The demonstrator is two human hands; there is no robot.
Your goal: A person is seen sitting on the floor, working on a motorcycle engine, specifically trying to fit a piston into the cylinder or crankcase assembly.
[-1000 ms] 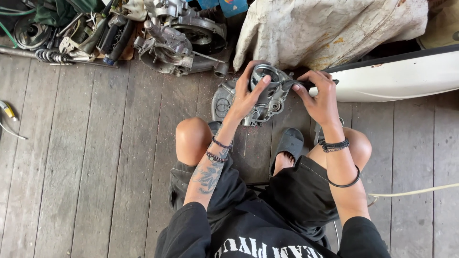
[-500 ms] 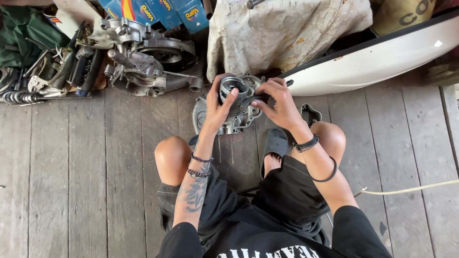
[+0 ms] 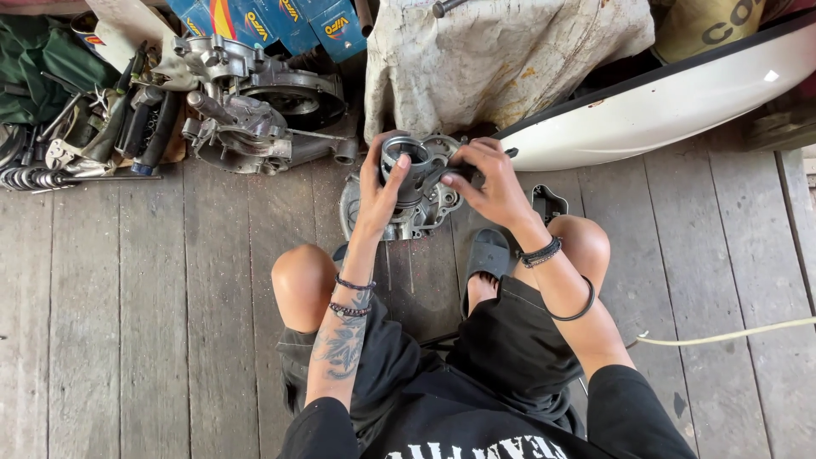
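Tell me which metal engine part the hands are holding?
The grey metal cylinder, gripped by both hands; the big grey engine casing lies untouched at the left.

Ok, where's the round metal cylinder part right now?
In the head view, the metal cylinder sits upper centre, held between the left hand and right hand, just above the grey engine casing on the plank floor.

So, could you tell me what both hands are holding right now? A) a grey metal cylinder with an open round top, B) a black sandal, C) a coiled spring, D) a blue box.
A: the left hand and right hand grip a grey metal cylinder from either side, above the engine casing on the wooden floor.
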